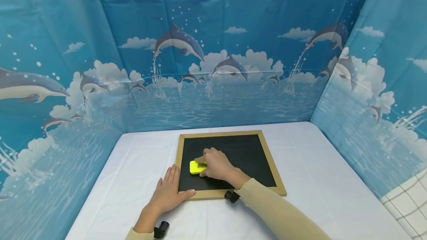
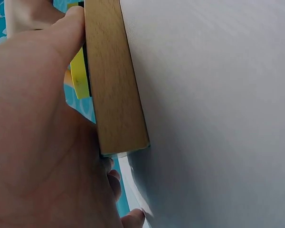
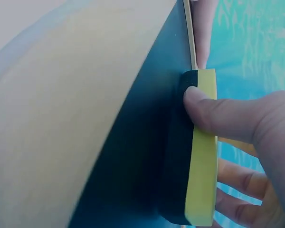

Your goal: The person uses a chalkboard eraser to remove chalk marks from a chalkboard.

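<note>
A wood-framed blackboard point(image 1: 233, 151) lies flat on the white-covered table. My right hand point(image 1: 217, 164) grips a yellow board eraser point(image 1: 195, 167) with a dark underside, on the left part of the black surface. In the right wrist view the thumb presses the side of the eraser point(image 3: 202, 180), and other fingers show on its far side. My left hand point(image 1: 168, 192) rests at the board's lower left corner, fingers straight along the left edge and thumb on the bottom frame. The left wrist view shows that thumb against the wooden frame point(image 2: 115, 80).
White cloth point(image 1: 317, 166) covers the table around the board. Blue curtains with dolphins point(image 1: 213, 95) stand at the back and both sides. Small black devices point(image 1: 161, 229) are worn at both wrists. White tiles with grey lines point(image 1: 408, 199) show at the lower right.
</note>
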{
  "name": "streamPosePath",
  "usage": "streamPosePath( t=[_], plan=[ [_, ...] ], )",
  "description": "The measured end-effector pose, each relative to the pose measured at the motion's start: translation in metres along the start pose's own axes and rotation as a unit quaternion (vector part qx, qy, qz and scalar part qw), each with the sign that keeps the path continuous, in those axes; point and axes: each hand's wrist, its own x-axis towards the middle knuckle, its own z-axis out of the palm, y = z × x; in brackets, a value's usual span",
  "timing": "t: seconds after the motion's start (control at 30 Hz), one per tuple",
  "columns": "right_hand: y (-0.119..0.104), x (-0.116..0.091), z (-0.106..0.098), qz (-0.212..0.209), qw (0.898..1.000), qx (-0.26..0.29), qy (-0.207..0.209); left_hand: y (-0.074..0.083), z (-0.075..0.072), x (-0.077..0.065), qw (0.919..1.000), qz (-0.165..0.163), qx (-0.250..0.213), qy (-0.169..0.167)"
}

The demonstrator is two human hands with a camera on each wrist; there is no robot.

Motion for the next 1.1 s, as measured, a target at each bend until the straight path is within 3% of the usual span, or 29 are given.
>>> streamPosePath(
  t=[0.1,0.37,0.83,1.1],
  plan=[
    [0.000,0.000,0.002,0.007,1.000,0.006,-0.006,-0.002,0.002,0.000,1.0000,0.005,-0.002,0.002],
    [0.025,-0.020,-0.007,0.030,0.999,0.020,-0.034,-0.001,0.006,-0.001,1.0000,0.007,0.001,0.001],
    [0.106,-0.077,-0.037,0.107,0.994,-0.011,-0.030,-0.005,0.000,-0.003,0.9996,0.023,-0.008,0.013],
    [0.131,-0.100,-0.049,0.140,0.990,-0.012,-0.023,-0.004,0.001,-0.002,0.9996,0.023,-0.007,0.015]
  ],
)
